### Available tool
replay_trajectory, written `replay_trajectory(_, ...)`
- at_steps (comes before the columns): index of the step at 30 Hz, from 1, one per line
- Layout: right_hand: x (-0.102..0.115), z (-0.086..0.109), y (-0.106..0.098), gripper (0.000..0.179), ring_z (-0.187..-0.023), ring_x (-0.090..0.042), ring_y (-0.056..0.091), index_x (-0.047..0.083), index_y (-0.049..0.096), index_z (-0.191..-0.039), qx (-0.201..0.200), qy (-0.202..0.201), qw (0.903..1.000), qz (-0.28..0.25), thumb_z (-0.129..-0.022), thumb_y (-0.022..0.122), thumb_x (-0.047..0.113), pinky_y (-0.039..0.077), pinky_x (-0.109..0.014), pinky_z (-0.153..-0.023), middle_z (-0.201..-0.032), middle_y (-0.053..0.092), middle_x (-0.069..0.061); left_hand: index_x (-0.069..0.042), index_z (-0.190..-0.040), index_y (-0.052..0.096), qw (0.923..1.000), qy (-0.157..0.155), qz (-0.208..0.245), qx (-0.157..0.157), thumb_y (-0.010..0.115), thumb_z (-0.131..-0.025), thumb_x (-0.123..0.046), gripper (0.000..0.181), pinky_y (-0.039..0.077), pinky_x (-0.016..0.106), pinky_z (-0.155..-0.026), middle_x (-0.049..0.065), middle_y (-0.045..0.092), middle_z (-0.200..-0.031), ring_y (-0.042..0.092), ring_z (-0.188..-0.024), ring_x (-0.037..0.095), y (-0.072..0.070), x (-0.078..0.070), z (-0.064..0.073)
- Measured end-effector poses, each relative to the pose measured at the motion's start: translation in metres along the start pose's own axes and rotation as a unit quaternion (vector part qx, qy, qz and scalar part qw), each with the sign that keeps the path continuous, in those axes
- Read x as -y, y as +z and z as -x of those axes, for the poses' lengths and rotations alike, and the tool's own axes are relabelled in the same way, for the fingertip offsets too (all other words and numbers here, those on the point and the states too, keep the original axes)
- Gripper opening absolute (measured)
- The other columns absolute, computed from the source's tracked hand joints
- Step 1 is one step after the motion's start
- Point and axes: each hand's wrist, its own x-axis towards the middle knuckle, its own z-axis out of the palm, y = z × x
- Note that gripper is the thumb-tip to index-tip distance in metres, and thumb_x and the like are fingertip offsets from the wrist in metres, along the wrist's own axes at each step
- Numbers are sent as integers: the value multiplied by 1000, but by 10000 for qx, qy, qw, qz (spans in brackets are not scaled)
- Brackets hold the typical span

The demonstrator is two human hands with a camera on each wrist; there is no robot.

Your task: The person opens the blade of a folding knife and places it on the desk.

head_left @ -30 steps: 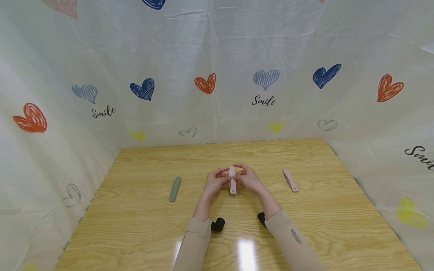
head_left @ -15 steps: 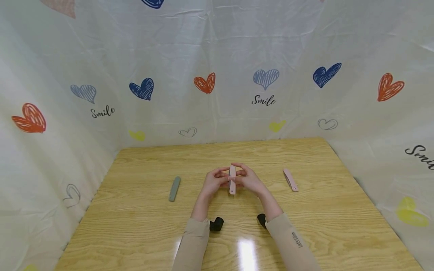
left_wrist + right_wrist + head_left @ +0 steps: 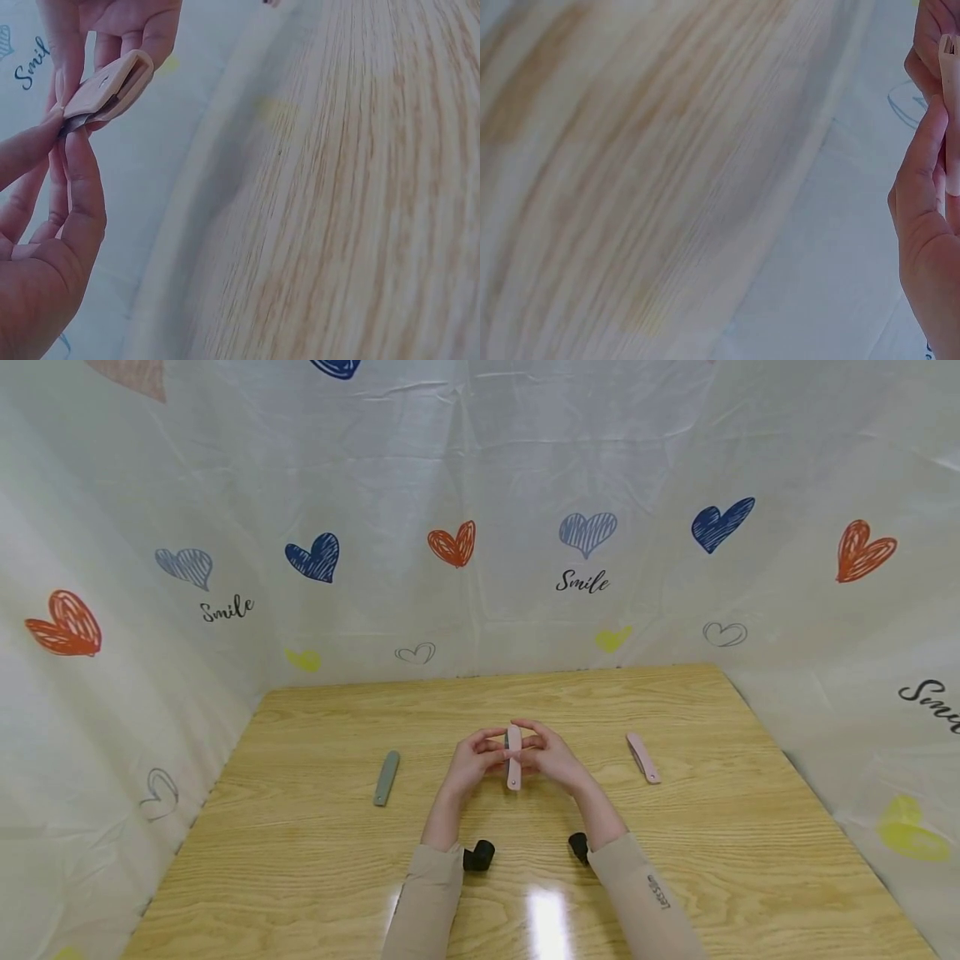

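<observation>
Over the middle of the table, both hands pinch a pink folding knife [image 3: 514, 779]. Its long handle has a small round rivet at the near end. My left hand [image 3: 469, 765] holds it from the left, and my right hand [image 3: 555, 759] from the right, thumbs meeting across the handle. In the left wrist view, the knife [image 3: 101, 90] shows a slot along its end, with a thin dark strip at the left fingertips. The right wrist view catches only part of the pink handle [image 3: 952, 127] at its edge.
A green folding knife [image 3: 386, 778] lies on the wooden table [image 3: 300, 860] to the left. Another pink folding knife [image 3: 642, 759] lies to the right. Black wrist cameras [image 3: 480, 857] sit by the sleeves. A white curtain [image 3: 510, 468] with printed hearts borders the back and sides.
The held knife has turned slightly: the light sliver along its left side now looks darker, and more of the pink face shows. Both hands stay almost in place.
</observation>
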Motion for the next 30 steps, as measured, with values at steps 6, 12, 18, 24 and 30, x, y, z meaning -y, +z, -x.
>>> replay_trajectory(6, 2, 4, -1, 60, -90, -23, 65, 5, 34, -151, 6, -46, 10000, -32, -96, 58, 0, 57, -46, -83, -111, 58, -21, 3, -131, 57, 9999, -4, -49, 91, 65, -92, 0, 39, 57, 43, -85, 4, 62, -90, 62, -79, 12, 1, -2, 2)
replay_trajectory(12, 6, 8, -1, 59, -89, -22, 65, 8, 37, -150, -80, -49, 9999, -77, -96, 58, 1, 58, -46, -83, -109, 59, -19, 1, -130, 58, 9999, -16, -11, 130, 65, -92, 0, 39, 58, 38, -82, 3, 61, -89, 62, -79, 12, 2, -4, 3)
replay_trajectory(18, 10, 9, -1, 61, -91, -22, 65, 11, 35, -151, -82, -53, 9999, -82, -96, 56, -1, 57, -48, -84, -109, 61, -18, -1, -130, 59, 9999, -5, -29, 102, 66, -92, -2, 38, 58, 38, -82, 3, 61, -90, 62, -80, 14, 3, -7, 4)
replay_trajectory(24, 11, 10, -2, 62, -90, -23, 64, 10, 33, -153, -97, -69, 9998, -131, -96, 55, -3, 56, -54, -85, -108, 60, -18, 3, -130, 57, 9999, 100, 3, 6, 64, -92, 0, 38, 58, 38, -82, 3, 60, -88, 62, -79, 14, 4, -8, 4)
replay_trajectory(30, 11, 11, -2, 62, -89, -22, 64, 12, 35, -152, -172, -30, 9997, -166, -95, 54, -5, 56, -54, -84, -108, 59, -18, 5, -129, 57, 9999, 127, -13, -78, 63, -92, 3, 38, 58, 39, -83, 2, 59, -86, 61, -79, 14, 5, -9, 5)
